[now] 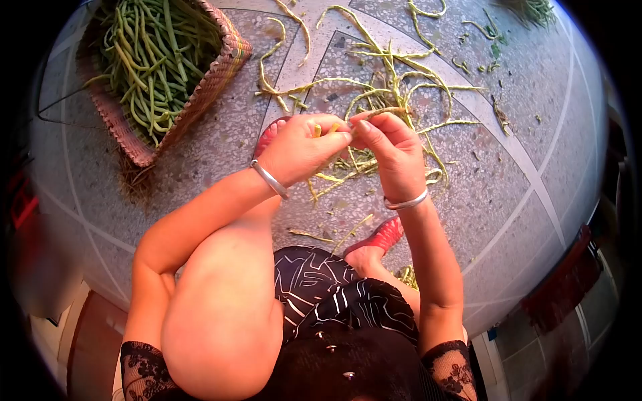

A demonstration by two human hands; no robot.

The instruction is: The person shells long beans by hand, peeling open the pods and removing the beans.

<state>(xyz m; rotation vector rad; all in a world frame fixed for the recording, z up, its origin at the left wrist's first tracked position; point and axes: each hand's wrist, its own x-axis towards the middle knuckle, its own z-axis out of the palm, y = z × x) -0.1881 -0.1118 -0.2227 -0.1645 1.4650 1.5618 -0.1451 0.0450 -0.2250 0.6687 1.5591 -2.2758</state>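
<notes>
My left hand [304, 147] and my right hand [396, 157] meet at the fingertips above the floor. Both are closed in a pinch on a long bean [388, 110], whose thin brownish-yellow end shows above the right fingers. Short yellowish bits of bean [317, 130] stick out of my left fist. Just beyond and beneath the hands lies a loose tangle of long pale-green beans [394, 80], partly hidden by them. A silver bangle is on each wrist.
A woven basket [231, 47] heaped with green beans [150, 60] stands at the upper left. Scraps and single bean strands litter the speckled stone floor [495, 220]. My feet in red shoes [384, 235] flank the tangle. Another green bunch [535, 10] lies at the upper right.
</notes>
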